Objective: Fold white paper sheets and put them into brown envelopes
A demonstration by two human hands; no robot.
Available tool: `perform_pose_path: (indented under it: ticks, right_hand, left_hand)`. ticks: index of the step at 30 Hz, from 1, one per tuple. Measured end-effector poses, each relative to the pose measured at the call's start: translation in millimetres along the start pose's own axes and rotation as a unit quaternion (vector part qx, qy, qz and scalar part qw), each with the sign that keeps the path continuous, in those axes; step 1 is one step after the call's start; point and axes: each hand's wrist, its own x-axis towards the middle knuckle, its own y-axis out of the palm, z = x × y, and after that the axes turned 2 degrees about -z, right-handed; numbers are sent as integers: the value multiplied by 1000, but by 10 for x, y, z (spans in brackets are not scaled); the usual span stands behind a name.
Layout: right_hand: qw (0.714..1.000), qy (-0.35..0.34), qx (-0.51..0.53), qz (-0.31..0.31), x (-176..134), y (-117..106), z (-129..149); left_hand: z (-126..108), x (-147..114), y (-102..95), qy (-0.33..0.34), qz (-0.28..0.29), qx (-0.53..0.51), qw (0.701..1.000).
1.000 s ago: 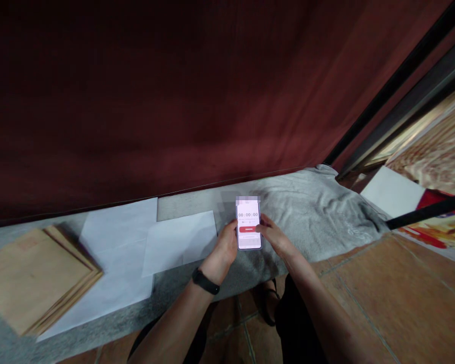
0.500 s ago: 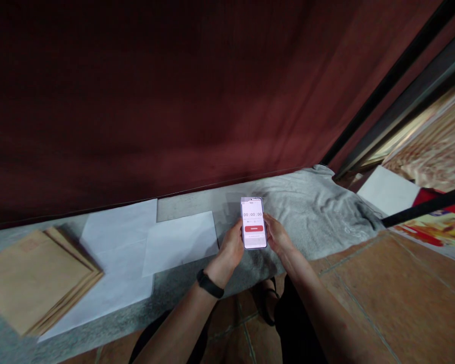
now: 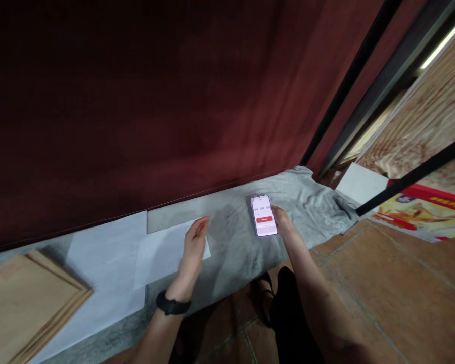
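One phone (image 3: pixel 264 228), its long axis pointing forward, sat in the right hand (image 3: pixel 281 221), held by its right edge — finger curl beneath hard to tell. The left hand (image 3: pixel 195 241) — empty, fingers loosely straight — hung leftward, well apart, near white paper (image 3: pixel 161 253).

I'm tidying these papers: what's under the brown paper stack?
Flat white paper extends from beneath the brown paper stack, over the grey fleecy cloth; whatever is fully covered can't be seen.
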Motion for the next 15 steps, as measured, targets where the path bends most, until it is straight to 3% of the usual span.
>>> perform_pose_path:
  ticks: [5,10,13,15]
  right_hand:
    - [996,33,-57,-59,16,-32,24]
    - [979,2,-146,-139,-81,51,147]
    - [965,-41,-192,-172,-231,282,208]
    - [954,-88,-240,-160,-376,565,198]
  left_hand:
    - [107,87,-484,61,-47,221,972]
    - [172,39,-1014,24,-51,447,893]
    - [197,70,-1335,20,-77,508,858]
    - [239,126,-1528,17,-82,529,845]
